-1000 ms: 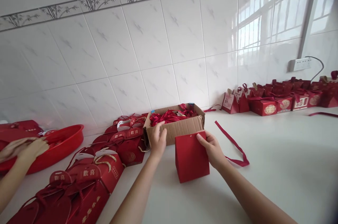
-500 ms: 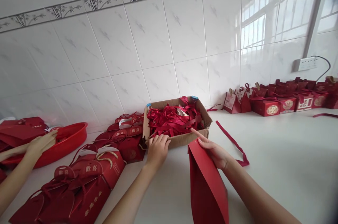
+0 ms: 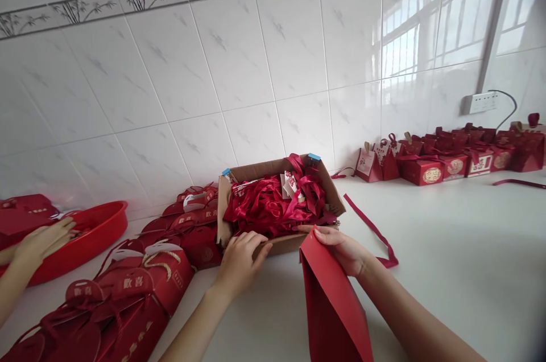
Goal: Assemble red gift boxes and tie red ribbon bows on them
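Note:
My left hand [image 3: 242, 258] grips the front rim of a cardboard box [image 3: 281, 246], fingers hooked over the edge and thumb on the outside. Inside the box lies a tangled heap of dark red ribbons [image 3: 268, 205] with small white and red tags [image 3: 290, 184] on top. My right hand [image 3: 336, 243] pinches the top corner of a red paper gift box [image 3: 336, 293], thumb on its near face. That gift box hangs slanted in front of me, its lower end cut off by the frame. The fingertips of my right hand reach the cardboard box's front rim.
Finished red gift boxes stand left [image 3: 123, 305] and back right [image 3: 430, 171]. A loose ribbon [image 3: 375, 231] lies on the white table [image 3: 460, 271]. At far left, another person's hands [image 3: 42, 242] work at a red basin [image 3: 100, 242]. A socket strip [image 3: 482, 102] is on the tiled wall.
The cardboard box has come nearer and tipped toward me, showing more ribbons and tags. My left hand moved left and down with its rim. The right hand's index finger has lowered to the rim.

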Tool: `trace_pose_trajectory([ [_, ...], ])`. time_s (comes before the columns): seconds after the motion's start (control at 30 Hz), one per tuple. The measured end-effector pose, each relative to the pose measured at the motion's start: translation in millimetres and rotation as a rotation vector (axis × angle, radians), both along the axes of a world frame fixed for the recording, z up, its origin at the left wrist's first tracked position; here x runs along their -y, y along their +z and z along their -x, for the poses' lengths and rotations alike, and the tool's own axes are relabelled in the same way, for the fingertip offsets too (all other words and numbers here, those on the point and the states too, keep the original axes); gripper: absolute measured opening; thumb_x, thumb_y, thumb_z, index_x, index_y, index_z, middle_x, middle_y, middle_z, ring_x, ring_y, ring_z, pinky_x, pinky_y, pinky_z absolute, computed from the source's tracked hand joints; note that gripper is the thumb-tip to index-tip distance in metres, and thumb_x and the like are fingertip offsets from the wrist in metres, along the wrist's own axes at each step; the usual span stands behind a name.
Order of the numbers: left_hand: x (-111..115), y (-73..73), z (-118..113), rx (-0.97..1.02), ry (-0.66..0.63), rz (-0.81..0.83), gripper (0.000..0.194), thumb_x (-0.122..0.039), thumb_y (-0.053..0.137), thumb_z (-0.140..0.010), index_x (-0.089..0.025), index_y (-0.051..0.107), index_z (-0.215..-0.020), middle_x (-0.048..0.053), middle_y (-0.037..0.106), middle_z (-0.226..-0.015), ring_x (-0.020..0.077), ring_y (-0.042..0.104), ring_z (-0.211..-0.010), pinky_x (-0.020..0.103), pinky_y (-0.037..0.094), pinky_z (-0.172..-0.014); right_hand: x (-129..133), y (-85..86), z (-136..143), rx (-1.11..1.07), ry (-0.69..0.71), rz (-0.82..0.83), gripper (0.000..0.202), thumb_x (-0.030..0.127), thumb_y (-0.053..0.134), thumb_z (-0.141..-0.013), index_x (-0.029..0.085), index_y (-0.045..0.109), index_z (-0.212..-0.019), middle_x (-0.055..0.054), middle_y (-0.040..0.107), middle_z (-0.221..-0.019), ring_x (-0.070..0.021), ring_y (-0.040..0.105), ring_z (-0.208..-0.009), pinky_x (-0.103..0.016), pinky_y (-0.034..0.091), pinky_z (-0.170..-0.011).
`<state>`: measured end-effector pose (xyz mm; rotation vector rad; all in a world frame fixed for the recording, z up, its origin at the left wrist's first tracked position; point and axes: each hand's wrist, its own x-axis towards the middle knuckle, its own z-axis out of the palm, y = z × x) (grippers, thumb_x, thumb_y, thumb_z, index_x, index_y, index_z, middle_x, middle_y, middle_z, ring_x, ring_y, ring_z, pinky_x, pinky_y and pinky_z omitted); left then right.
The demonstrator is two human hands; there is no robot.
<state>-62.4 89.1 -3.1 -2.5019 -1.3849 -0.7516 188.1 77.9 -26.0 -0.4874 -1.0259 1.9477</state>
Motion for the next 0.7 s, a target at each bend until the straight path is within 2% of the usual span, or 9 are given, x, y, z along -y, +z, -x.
trace_pose_trajectory([
  [0.17, -8.3, 18.2, -12.3, 0.084, 0.020, -0.022, 0.023, -0.034, 0.047, -0.088, -0.024, 0.064, -0.077, 0.001, 0.068, -0.082, 0.0200, 0.062, -0.078, 0.031, 0.042, -0.071, -1.9, -1.5, -0.4, -0.033, -0.029, 0.021, 0.043, 0.035, 0.073, -0.073, 0.016, 0.059, -0.108, -0.006, 0.071, -0.080, -0.0208, 0.068, -0.076, -0.034, 0.050, -0.075],
  [0.3, -23.6, 31.1, -19.3, 0.198, 0.058, -0.093, 0.012, -0.028, 0.050, -0.083, -0.023, 0.061, -0.085, 0.002, 0.066, -0.080, 0.0200, 0.062, -0.077, 0.030, 0.046, -0.069, -4.3, -3.7, -1.5, -0.047, 0.004, 0.017, 0.037, 0.037, 0.074, -0.072, 0.016, 0.061, -0.099, -0.006, 0.071, -0.080, -0.0221, 0.068, -0.077, -0.036, 0.049, -0.076],
  [0.37, -33.1, 39.1, -17.4, 0.280, 0.101, -0.151, 0.015, -0.021, 0.049, -0.081, -0.022, 0.058, -0.093, 0.004, 0.065, -0.085, 0.0215, 0.062, -0.082, 0.032, 0.047, -0.073, -5.0, -4.2, -2.2, -0.044, 0.027, 0.006, 0.035, 0.038, 0.073, -0.072, 0.015, 0.061, -0.096, -0.006, 0.070, -0.079, -0.0219, 0.068, -0.077, -0.035, 0.049, -0.076],
  [0.47, -49.3, 51.2, -6.1, 0.420, 0.191, -0.232, 0.028, -0.011, 0.045, -0.075, -0.019, 0.052, -0.101, 0.010, 0.060, -0.097, 0.0239, 0.060, -0.090, 0.038, 0.048, -0.081, -5.0, -3.8, -2.9, -0.044, 0.040, 0.008, 0.038, 0.039, 0.072, -0.073, 0.016, 0.061, -0.101, -0.007, 0.071, -0.081, -0.0219, 0.068, -0.079, -0.035, 0.049, -0.078],
  [0.57, -66.5, 60.4, 11.3, 0.531, 0.265, -0.237, 0.038, -0.005, 0.044, -0.069, -0.018, 0.046, -0.105, 0.011, 0.057, -0.100, 0.0229, 0.061, -0.089, 0.039, 0.050, -0.080, -5.2, -4.1, -3.5, -0.052, 0.011, 0.039, 0.041, 0.037, 0.073, -0.073, 0.016, 0.060, -0.106, -0.007, 0.071, -0.084, -0.0213, 0.068, -0.080, -0.035, 0.049, -0.079],
  [0.7, -86.4, 68.9, 32.6, 0.631, 0.330, -0.182, 0.044, -0.001, 0.044, -0.065, -0.019, 0.042, -0.106, 0.008, 0.058, -0.097, 0.0178, 0.065, -0.078, 0.035, 0.053, -0.075, -6.7, -6.8, -4.3, -0.060, 0.066, 0.016, 0.030, 0.037, 0.072, -0.074, 0.014, 0.064, -0.091, -0.007, 0.071, -0.081, -0.0186, 0.068, -0.076, -0.031, 0.049, -0.077],
])
